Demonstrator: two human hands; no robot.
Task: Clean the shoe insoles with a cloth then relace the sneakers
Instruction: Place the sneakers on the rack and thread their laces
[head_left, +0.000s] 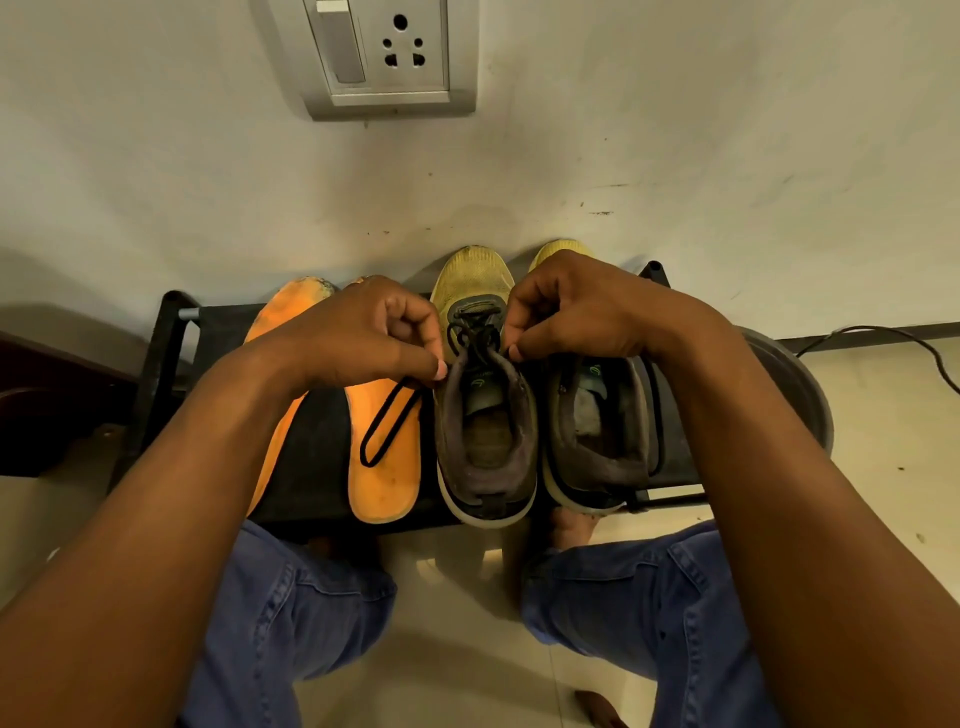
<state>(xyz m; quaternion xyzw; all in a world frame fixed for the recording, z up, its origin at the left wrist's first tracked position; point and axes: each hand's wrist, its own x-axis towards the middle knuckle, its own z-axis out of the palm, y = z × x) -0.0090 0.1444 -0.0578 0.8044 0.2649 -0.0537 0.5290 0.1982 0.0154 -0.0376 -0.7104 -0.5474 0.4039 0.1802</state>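
Two yellow-green sneakers with grey collars stand side by side on a low black rack (166, 332), toes to the wall. The left sneaker (480, 405) has a black lace (387, 421) partly threaded near its tongue. My left hand (363, 332) pinches one end of that lace, and a loop of it hangs over an orange insole (384, 467). My right hand (576, 306) pinches the other end at the sneaker's right eyelets and partly hides the right sneaker (597, 431). A second orange insole (280, 322) lies further left, mostly under my left arm.
The rack stands against a white wall with a socket plate (389, 57) above. A dark round tub (800, 395) sits at the right with a black cable (883, 338) on the floor. My knees in blue jeans and bare feet are below the rack.
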